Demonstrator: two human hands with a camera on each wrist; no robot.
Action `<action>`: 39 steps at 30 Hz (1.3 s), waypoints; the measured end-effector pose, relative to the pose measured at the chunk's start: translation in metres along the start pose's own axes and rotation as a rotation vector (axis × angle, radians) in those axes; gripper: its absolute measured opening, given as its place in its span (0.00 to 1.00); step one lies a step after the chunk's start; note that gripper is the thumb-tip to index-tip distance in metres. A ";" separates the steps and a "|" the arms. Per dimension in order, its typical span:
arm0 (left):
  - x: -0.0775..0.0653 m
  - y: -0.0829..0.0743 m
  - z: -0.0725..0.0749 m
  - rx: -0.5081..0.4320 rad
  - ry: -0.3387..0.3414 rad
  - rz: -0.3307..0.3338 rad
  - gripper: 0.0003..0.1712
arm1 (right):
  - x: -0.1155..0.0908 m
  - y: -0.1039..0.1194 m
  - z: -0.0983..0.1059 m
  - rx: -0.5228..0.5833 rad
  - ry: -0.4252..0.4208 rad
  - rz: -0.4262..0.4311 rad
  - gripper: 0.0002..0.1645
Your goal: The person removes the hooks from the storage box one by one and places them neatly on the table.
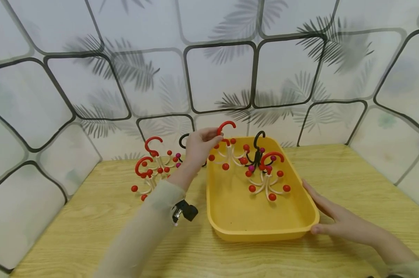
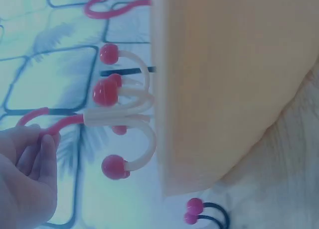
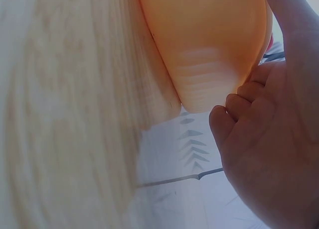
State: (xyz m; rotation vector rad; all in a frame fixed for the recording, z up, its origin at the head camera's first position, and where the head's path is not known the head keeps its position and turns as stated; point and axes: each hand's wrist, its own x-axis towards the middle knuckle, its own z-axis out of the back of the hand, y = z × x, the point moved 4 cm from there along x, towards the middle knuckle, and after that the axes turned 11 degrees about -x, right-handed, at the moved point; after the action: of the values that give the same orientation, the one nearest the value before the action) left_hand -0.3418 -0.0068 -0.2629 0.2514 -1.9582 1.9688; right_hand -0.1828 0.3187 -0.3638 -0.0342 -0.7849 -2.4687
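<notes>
My left hand [image 1: 201, 144] pinches the red hook of a pale multi-arm hanger [image 1: 229, 151] with red ball tips. In the left wrist view, that hanger [image 2: 102, 117] shows beside the wall of the yellow tray [image 2: 239, 79]; the head view has it over the tray's back left part. Inside the tray are another red-hooked hanger [image 1: 267, 181] and a black hanger [image 1: 256, 156] with magenta balls. My right hand [image 1: 341, 222] rests along the tray's [image 1: 263, 234] right outer side, fingers extended and thumb near the front corner.
Left of the tray, two red-hooked hangers [image 1: 150, 174] stand on the wooden table [image 1: 101, 216]. A black hook [image 1: 182, 141] rises behind my left hand, partly hidden. A patterned wall [image 1: 220, 79] closes off the table's back.
</notes>
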 end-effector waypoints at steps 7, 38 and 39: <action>-0.021 -0.023 0.021 -0.013 0.048 -0.037 0.17 | -0.001 0.000 0.000 -0.001 -0.007 0.014 0.60; -0.060 -0.010 0.129 0.180 -0.098 -0.010 0.17 | 0.000 0.000 -0.001 0.003 -0.001 0.018 0.59; -0.061 -0.006 0.129 0.188 -0.096 0.002 0.17 | 0.000 0.000 -0.001 0.005 0.000 0.021 0.59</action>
State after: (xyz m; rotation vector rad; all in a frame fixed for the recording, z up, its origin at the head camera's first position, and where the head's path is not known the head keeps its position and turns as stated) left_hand -0.2989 -0.1423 -0.2757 0.3985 -1.8299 2.1815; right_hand -0.1828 0.3181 -0.3647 -0.0400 -0.7871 -2.4471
